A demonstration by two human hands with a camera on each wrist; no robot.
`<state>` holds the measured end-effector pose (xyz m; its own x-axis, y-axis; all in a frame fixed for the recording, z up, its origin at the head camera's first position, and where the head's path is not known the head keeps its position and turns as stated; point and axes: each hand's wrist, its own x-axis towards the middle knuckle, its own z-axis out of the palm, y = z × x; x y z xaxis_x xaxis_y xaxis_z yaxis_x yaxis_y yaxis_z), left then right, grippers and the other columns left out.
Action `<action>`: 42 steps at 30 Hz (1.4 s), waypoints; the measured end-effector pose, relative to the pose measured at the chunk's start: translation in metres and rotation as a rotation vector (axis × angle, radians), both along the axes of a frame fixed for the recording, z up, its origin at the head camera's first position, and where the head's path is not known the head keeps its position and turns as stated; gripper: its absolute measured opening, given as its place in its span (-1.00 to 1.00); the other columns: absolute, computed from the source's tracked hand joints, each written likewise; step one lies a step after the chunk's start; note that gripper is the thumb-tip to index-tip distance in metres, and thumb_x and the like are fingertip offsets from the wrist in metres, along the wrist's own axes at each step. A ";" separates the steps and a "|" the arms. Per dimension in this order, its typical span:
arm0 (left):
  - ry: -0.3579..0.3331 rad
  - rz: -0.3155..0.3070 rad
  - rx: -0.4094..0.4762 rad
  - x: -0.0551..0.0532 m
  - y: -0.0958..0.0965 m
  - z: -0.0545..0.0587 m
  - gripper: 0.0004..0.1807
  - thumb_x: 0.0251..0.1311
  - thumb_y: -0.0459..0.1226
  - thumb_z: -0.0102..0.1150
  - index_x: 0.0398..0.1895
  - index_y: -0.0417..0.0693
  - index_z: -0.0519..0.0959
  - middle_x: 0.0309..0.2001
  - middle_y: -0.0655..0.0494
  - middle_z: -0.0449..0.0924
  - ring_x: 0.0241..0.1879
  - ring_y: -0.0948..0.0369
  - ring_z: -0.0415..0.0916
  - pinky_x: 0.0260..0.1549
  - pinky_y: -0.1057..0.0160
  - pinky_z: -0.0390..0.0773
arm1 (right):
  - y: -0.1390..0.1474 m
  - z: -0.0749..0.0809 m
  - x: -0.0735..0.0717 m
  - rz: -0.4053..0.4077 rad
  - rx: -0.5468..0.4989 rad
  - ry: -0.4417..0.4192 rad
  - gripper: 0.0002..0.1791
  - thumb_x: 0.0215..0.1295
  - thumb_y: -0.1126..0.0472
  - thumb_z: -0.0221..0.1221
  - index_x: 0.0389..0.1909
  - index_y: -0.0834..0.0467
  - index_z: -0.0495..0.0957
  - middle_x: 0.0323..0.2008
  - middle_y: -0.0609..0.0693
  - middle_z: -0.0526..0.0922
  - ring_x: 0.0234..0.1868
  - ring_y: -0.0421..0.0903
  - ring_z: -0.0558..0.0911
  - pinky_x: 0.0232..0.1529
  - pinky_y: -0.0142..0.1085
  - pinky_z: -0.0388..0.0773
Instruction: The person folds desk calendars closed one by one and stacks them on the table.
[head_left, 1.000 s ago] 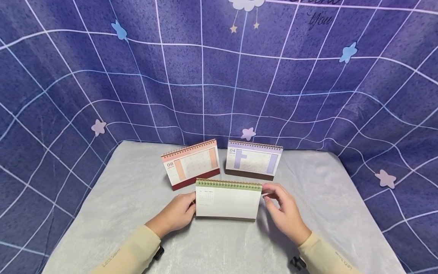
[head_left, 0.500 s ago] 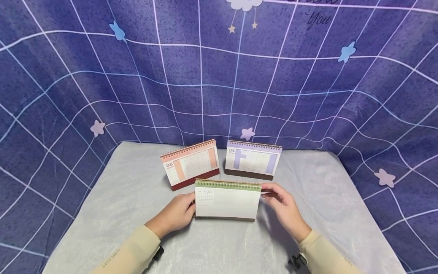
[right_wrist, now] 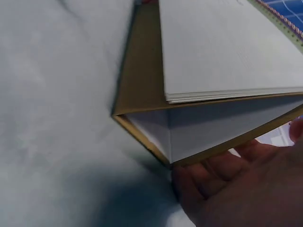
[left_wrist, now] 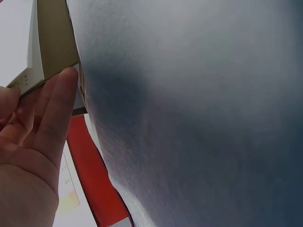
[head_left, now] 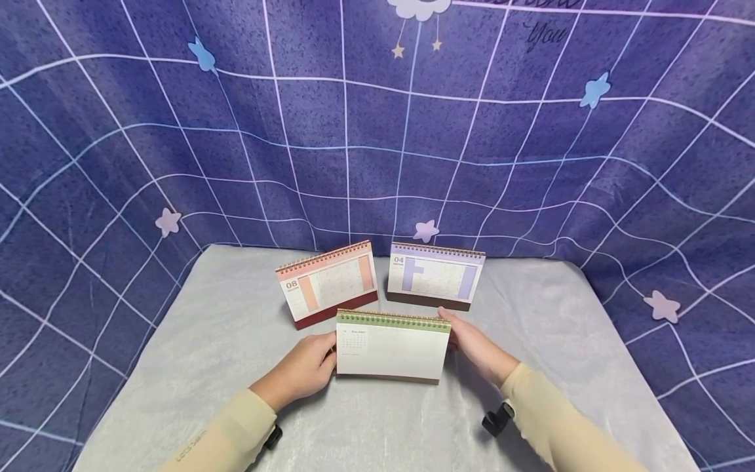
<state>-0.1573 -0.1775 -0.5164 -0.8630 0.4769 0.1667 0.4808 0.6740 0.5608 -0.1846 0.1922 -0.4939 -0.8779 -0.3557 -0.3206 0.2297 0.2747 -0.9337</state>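
Observation:
A green-topped spiral desk calendar (head_left: 392, 351) stands like a tent at the front middle of the table. My left hand (head_left: 303, 367) pinches its left edge; in the left wrist view the thumb (left_wrist: 8, 100) lies at the white pages and the fingers (left_wrist: 57, 106) reach behind. At the other end, my right hand (head_left: 478, 344) has its fingers behind the back panel, one fingertip showing past the top right corner. The right wrist view looks into the calendar's hollow side (right_wrist: 213, 125), with fingers (right_wrist: 227, 165) along the outer back panel.
Behind stand an orange-topped calendar (head_left: 333, 285) marked 08, angled at left, and a purple-topped one (head_left: 436, 275) marked 04 at right. A grey cloth (head_left: 236, 295) covers the table. A blue-purple gridded curtain (head_left: 377, 131) closes the back and sides.
My right hand has moved from the calendar's right edge round behind it, its fingertip now above the top right corner. The left hand and the calendars stay nearly where they were.

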 end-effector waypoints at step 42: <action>0.025 0.016 -0.007 0.004 0.004 0.002 -0.70 0.66 -0.43 0.18 0.26 -0.04 0.77 0.15 0.07 0.97 0.13 0.19 0.91 0.13 0.01 0.92 | 0.010 0.034 -0.027 0.389 -0.049 0.055 -0.35 0.95 -0.13 -0.09 0.52 0.33 0.59 0.24 -0.10 0.84 0.34 -0.15 0.73 0.56 -0.27 0.51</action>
<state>-0.1537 -0.1735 -0.5149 -0.8663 0.4641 0.1849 0.4835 0.6857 0.5441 -0.2114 0.2027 -0.4603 -0.6901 -0.6785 -0.2516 0.0669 0.2864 -0.9558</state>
